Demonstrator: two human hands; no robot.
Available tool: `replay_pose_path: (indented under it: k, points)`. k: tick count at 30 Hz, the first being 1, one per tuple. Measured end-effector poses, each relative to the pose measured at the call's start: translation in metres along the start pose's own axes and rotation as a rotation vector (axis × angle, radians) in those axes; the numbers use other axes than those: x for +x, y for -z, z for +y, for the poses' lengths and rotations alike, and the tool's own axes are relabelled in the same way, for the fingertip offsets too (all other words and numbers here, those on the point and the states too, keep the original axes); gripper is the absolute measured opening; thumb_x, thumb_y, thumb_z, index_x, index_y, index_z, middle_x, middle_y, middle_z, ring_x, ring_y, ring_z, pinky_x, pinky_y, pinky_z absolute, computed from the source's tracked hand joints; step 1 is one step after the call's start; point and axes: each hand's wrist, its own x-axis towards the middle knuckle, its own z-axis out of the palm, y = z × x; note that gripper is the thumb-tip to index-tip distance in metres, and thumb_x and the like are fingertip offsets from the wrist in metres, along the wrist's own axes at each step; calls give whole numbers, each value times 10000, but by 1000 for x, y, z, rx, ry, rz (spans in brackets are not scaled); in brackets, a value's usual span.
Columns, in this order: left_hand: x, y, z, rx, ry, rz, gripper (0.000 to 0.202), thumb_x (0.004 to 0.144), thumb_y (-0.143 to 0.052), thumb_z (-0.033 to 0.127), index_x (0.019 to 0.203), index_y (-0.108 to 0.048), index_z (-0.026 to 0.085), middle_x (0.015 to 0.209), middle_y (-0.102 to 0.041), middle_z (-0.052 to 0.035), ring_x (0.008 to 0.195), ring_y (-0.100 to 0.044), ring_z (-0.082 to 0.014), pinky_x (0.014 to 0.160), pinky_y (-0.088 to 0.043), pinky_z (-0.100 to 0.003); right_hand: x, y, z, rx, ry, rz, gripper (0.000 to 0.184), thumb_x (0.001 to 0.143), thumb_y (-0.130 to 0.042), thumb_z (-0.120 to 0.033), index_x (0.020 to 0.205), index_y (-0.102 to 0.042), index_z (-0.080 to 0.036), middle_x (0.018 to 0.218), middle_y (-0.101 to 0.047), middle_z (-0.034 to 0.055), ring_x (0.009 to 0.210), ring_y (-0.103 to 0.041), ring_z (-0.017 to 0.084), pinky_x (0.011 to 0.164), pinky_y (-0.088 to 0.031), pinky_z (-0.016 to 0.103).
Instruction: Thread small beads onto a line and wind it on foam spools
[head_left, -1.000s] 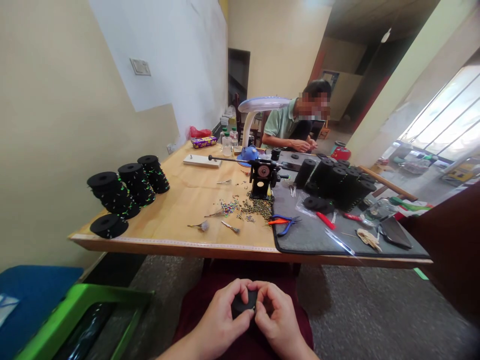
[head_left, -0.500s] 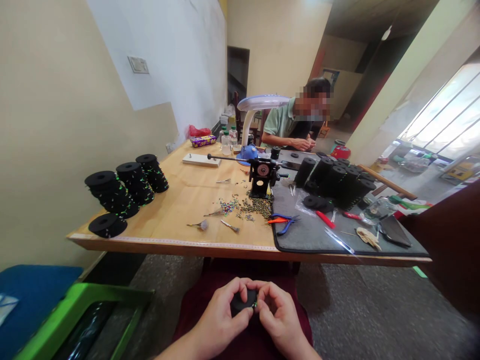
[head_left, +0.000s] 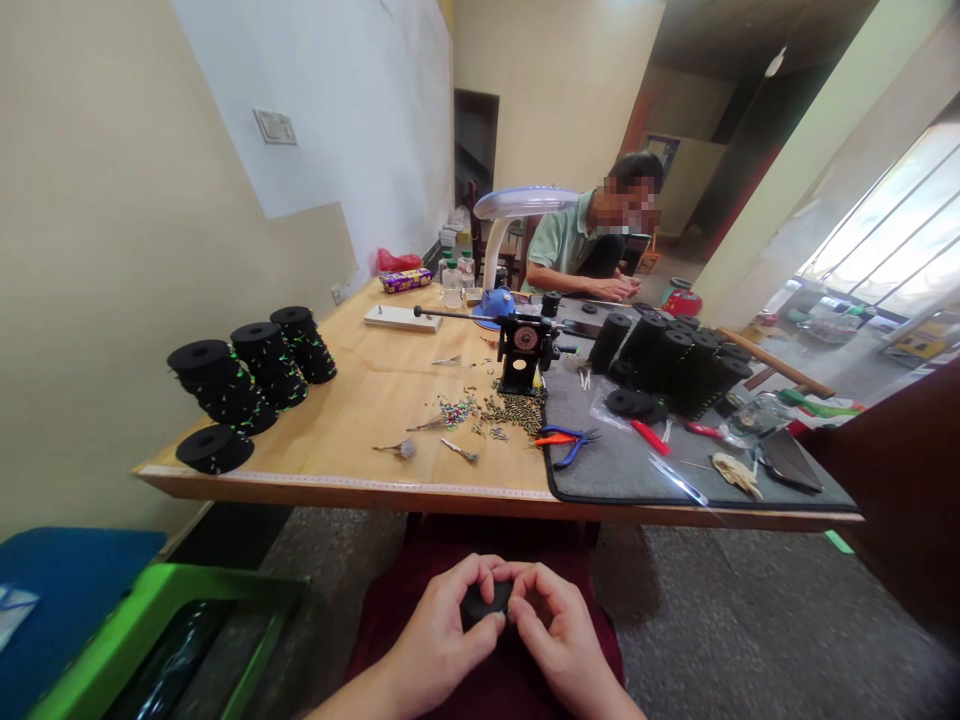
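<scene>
A round black foam spool (head_left: 484, 604) lies in my left hand (head_left: 450, 622), whose thumb and fingers are wrapped around it low over my lap. My right hand (head_left: 549, 622) is closed against the spool's right edge, with the thumb and fingers pinched together there. What lies between those fingertips is too small and hidden to make out. Both hands are below the table's front edge, and their fingertips meet at the far side of the spool. Part of the spool is covered by the fingers.
Stacked black spools with bright bits (head_left: 259, 370) stand on the wooden table's (head_left: 352, 420) left. A black winding device (head_left: 519, 350), scattered small beads (head_left: 514, 410), blue-handled pliers (head_left: 574, 445) and tweezers (head_left: 677, 480) lie ahead. More black spools (head_left: 675, 355) stand right. Another person (head_left: 566, 245) sits opposite.
The small green and yellow bits at the spool's right edge are now hidden by my right fingers. My hands barely move. The other person's hands have lowered toward the table.
</scene>
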Motion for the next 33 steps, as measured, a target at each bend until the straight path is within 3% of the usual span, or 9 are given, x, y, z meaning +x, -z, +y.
replay_pose_path:
  k: [10, 16, 20, 27, 30, 33]
  points:
    - [0, 0, -7, -38, 7, 2, 202, 704, -575, 104, 697, -412, 223, 940, -671, -59, 969, -575, -223, 871, -413, -328, 0, -1, 7, 47, -41, -8, 147, 859, -577, -276, 743, -552, -189, 954, -704, 94, 926, -641, 225, 839, -491, 349]
    - [3, 1, -9, -178, 79, -26, 190, 691, -591, 159, 704, -411, 218, 800, -592, -5, 824, -526, -181, 732, -414, -278, -1, 1, 15, 417, -188, 64, 262, 829, -607, -442, 919, -568, -198, 1037, -671, 108, 863, -650, 219, 652, -561, 324]
    - [3, 1, -12, -242, 97, -43, 214, 698, -608, 229, 699, -395, 218, 770, -535, 14, 773, -485, -157, 696, -395, -259, 0, 2, 17, 431, -194, 46, 329, 800, -643, -455, 1003, -606, -199, 1120, -637, 118, 856, -643, 210, 611, -560, 296]
    - [4, 3, -18, -223, 119, -53, 206, 694, -624, 218, 714, -420, 209, 724, -485, 35, 724, -436, -140, 649, -362, -245, 3, -2, 17, 439, -228, 15, 306, 757, -686, -453, 744, -569, -170, 1070, -635, 108, 716, -611, 152, 495, -503, 220]
    - [5, 3, -16, -287, 161, -62, 216, 697, -623, 215, 709, -408, 210, 718, -483, 41, 709, -443, -133, 644, -361, -242, 2, -4, 15, 424, -212, 15, 316, 790, -647, -462, 728, -521, -179, 1023, -636, 97, 675, -600, 141, 541, -522, 254]
    - [6, 3, -12, -369, 184, -68, 223, 689, -625, 210, 701, -402, 208, 731, -499, 38, 721, -453, -134, 663, -364, -244, 2, -5, 13, 368, -155, 10, 282, 835, -601, -437, 743, -504, -188, 996, -636, 94, 763, -610, 170, 637, -534, 289]
